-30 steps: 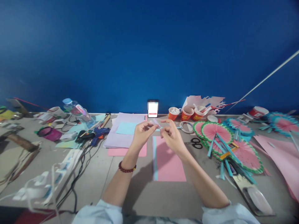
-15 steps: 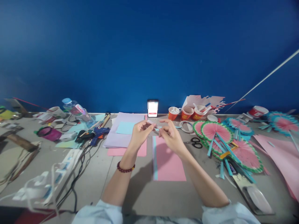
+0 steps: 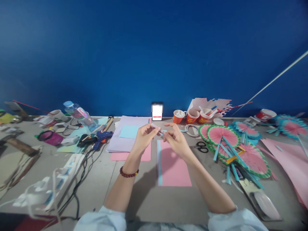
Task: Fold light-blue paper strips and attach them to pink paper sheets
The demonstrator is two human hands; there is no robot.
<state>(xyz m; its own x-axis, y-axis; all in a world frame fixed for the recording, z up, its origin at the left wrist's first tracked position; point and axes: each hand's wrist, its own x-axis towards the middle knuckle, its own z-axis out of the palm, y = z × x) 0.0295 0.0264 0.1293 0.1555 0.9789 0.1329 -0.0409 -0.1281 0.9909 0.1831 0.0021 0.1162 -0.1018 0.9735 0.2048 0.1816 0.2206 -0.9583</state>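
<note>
My left hand (image 3: 145, 138) is closed in a pinch on a small pale strip (image 3: 162, 132), too small to tell what it is made of. My right hand (image 3: 177, 143) pinches the strip's other end between thumb and fingers, its index finger bent above. Both hands are raised over the desk, fingertips a short gap apart. Under my right hand lies a pink paper sheet (image 3: 176, 171) with light blue and lilac edges showing at its left. Behind my left hand are lilac sheets (image 3: 117, 142) with a light blue piece (image 3: 128, 132) on top.
A lit phone (image 3: 157, 112) leans on the blue wall. Red paper cups (image 3: 192, 118), black-handled scissors (image 3: 202, 147) and pink-green paper fans (image 3: 223, 136) are on the right. A blue glue gun (image 3: 102, 138), bottle (image 3: 80, 115), power strip (image 3: 64, 179) and cables are left.
Hardly anything differs. The pale strip between my fingertips has turned slightly, and both hands stay in almost the same place.
</note>
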